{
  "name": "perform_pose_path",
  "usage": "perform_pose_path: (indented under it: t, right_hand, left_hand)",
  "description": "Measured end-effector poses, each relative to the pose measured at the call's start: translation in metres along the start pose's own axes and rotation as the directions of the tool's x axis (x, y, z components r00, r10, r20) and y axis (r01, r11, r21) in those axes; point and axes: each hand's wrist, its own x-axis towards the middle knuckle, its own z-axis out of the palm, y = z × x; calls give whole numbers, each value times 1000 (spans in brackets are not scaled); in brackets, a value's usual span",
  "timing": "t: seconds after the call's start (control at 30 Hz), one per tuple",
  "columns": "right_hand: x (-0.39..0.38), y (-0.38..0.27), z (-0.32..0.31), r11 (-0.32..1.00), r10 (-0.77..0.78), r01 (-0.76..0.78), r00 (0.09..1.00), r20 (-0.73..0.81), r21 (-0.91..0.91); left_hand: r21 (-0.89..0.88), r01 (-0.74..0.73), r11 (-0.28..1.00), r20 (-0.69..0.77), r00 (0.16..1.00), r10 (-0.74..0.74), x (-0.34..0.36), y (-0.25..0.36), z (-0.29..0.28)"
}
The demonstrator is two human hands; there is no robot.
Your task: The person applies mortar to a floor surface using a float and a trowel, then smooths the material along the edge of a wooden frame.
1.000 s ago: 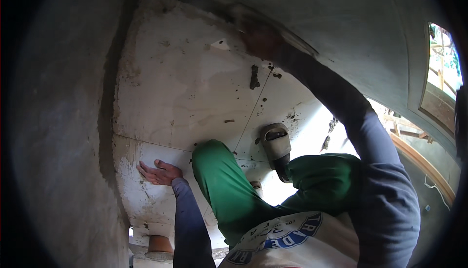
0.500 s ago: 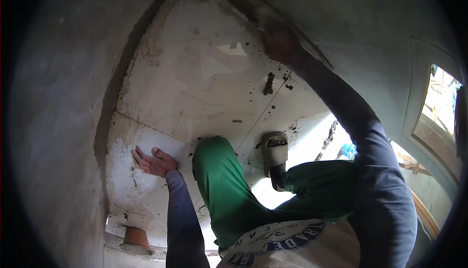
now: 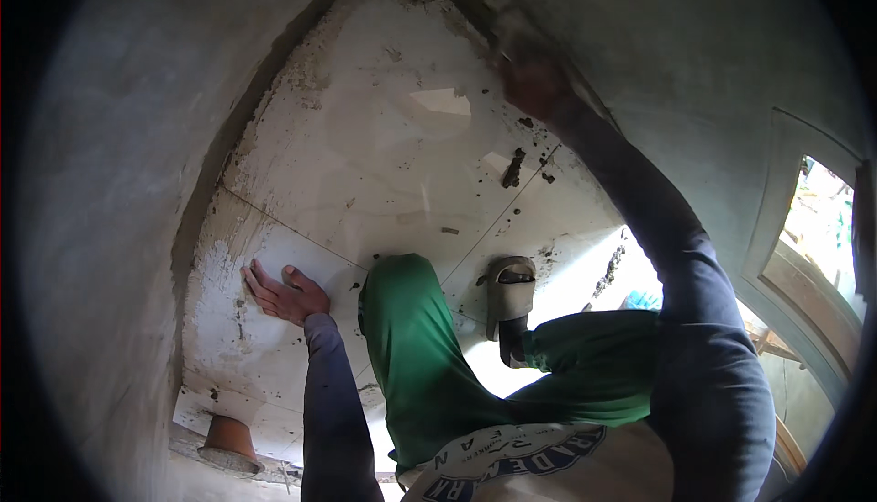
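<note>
My left hand (image 3: 283,294) rests open, fingers spread, on the dirty white tiled floor (image 3: 320,182), a little left of my green-clad knee (image 3: 406,310). At upper centre-right, my right hand (image 3: 534,77) is closed on a flat trowel (image 3: 516,31), blurred and in shadow, at the dark mortar strip (image 3: 457,0) where the floor meets the plastered wall (image 3: 685,54). Dark crumbs of mortar (image 3: 513,169) lie on the tiles below that hand. My sandalled foot (image 3: 507,301) is beside the knee, to its right.
A second grey wall (image 3: 110,182) borders the floor on the left, meeting the other at a corner. A terracotta-coloured round pot (image 3: 228,443) stands at the lower left. A bright window opening (image 3: 818,219) is at right, with a blue object (image 3: 644,299) near the sleeve.
The view has turned, carrying the corner rightward and the pot into fuller view. My right hand and trowel sit farther right and lower in the picture. My left hand stays on the tiles.
</note>
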Motion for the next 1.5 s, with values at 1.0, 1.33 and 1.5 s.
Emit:
perform_pose_path:
  t: [1.0, 1.33, 1.5]
  right_hand:
    - [62, -9, -15, 980, 26, 5, 987, -158, 197]
    - [127, -25, 21, 999, 15, -6, 983, -182, 50]
    - [128, -27, -10, 968, 55, 38, 932, -359, 248]
  left_hand:
    - [-46, 14, 999, -28, 1000, -15, 3, -1, -2]
    - [-26, -11, 1000, -31, 999, 11, 4, -9, 7]
    - [13, 17, 1000, -26, 1000, -16, 6, -9, -2]
